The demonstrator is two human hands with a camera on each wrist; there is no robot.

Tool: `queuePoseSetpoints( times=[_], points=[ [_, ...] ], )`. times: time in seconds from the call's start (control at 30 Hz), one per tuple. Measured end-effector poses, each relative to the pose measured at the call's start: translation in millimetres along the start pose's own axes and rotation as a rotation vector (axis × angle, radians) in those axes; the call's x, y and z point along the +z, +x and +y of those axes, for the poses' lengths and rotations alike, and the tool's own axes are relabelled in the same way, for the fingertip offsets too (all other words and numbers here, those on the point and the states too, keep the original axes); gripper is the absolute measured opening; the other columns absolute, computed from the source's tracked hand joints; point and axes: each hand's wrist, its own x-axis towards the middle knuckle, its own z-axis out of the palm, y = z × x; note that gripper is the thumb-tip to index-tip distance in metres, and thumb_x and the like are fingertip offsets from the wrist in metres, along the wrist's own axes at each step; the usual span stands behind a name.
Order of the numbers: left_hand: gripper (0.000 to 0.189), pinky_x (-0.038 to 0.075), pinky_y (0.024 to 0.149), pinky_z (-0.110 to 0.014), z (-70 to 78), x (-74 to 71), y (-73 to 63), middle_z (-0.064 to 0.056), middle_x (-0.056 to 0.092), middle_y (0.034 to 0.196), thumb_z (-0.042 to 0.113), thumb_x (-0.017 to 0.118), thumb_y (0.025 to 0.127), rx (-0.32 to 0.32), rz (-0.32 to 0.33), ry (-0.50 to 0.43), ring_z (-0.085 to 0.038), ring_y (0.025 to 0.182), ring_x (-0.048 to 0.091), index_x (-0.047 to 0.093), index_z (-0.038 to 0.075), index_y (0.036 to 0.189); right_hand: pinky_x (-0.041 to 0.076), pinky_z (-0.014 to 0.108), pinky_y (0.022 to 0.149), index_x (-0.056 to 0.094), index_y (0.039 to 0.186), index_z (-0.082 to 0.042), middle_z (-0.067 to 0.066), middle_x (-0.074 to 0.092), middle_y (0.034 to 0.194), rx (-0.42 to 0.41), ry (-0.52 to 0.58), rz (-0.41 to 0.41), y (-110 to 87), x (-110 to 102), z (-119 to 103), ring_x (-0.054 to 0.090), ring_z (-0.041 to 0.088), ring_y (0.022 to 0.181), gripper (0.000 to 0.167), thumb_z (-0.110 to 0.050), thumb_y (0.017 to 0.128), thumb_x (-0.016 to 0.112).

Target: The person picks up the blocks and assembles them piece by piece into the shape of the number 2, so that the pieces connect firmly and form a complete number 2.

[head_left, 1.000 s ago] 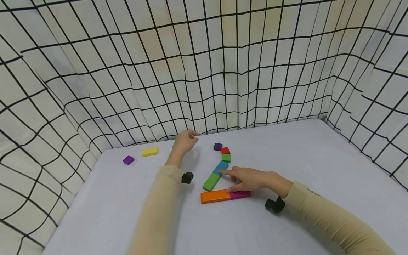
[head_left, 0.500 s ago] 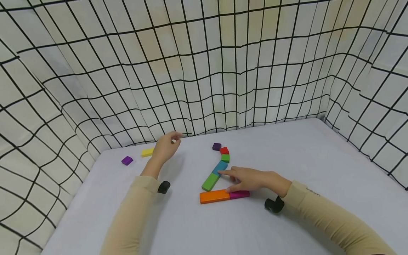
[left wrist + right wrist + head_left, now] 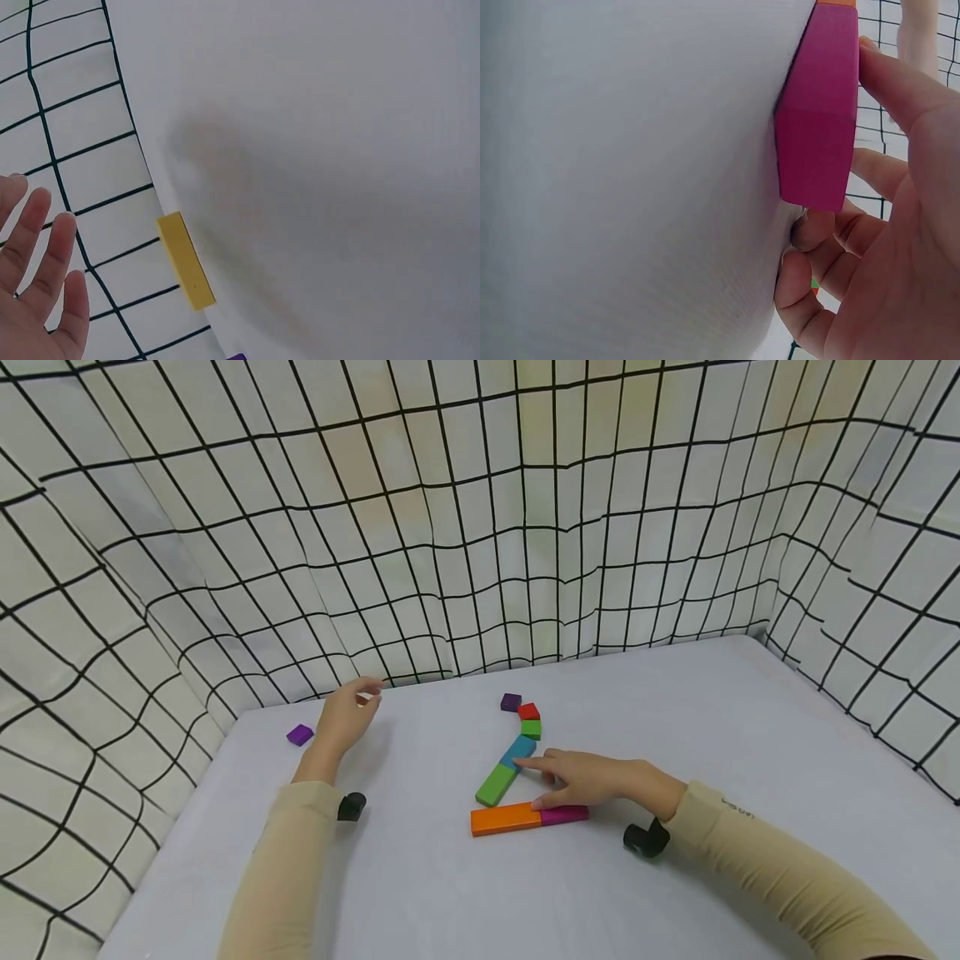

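Note:
My left hand (image 3: 347, 718) hovers near the back left of the table, its fingers loosely bent around nothing. In the left wrist view a yellow block (image 3: 186, 261) lies on the table, apart from the fingers; the hand hides it in the head view. My right hand (image 3: 588, 777) rests among the blocks: its index finger touches a blue block (image 3: 517, 748), and its thumb touches the orange block (image 3: 501, 820) near the joint with a magenta block (image 3: 564, 815). A long green block (image 3: 495, 786) meets the blue one end to end.
Beyond the blue block, a small green block (image 3: 531, 729), a red block (image 3: 528, 712) and a dark purple block (image 3: 511, 702) continue the curved row. A purple block (image 3: 300, 735) lies at the left. Black netting (image 3: 465, 543) over white cloth borders the white table (image 3: 420, 893).
My left hand has moved left, from near the middle of the back edge to over the yellow block, which it now covers in the head view. The right hand has stayed in place.

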Motion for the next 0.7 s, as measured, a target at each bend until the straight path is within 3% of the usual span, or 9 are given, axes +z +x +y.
queuePoseSetpoints(
  times=[0.37, 0.53, 0.7],
  points=[
    [0.037, 0.044, 0.101, -0.058, -33.0, -7.4, -0.4, -0.027, 0.058, 0.137, 0.001, 0.05, 0.102, -0.088, -0.033, 0.005, -0.047, 0.125, 0.052, 0.058, -0.002, 0.138, 0.048, 0.031, 0.077, 0.04, 0.159, -0.022, -0.002, 0.051, 0.1, 0.018, -0.001, -0.003, 1.2, 1, 0, 0.051, 0.014, 0.095, 0.073, -0.043, 0.096, 0.071],
    [0.045, 0.033, 0.111, -0.062, -41.4, -12.8, 1.5, -0.029, 0.045, 0.15, 0.003, 0.043, 0.102, -0.222, -0.107, 0.07, -0.049, 0.137, 0.04, 0.054, 0.003, 0.146, 0.048, 0.031, 0.078, 0.04, 0.159, -0.025, -0.004, 0.051, 0.1, 0.035, 0.0, -0.004, 2.2, 1, 1, 0.051, 0.013, 0.096, 0.073, -0.045, 0.096, 0.071],
    [0.053, 0.027, 0.112, -0.068, -46.8, -14.7, 4.8, -0.03, 0.034, 0.157, 0.003, 0.039, 0.101, -0.282, -0.206, 0.151, -0.054, 0.142, 0.03, 0.046, 0.008, 0.153, 0.049, 0.031, 0.078, 0.041, 0.159, -0.024, -0.004, 0.051, 0.101, 0.03, 0.006, 0.002, 2.0, 1, 1, 0.051, 0.013, 0.097, 0.073, -0.043, 0.096, 0.072]
  ],
)
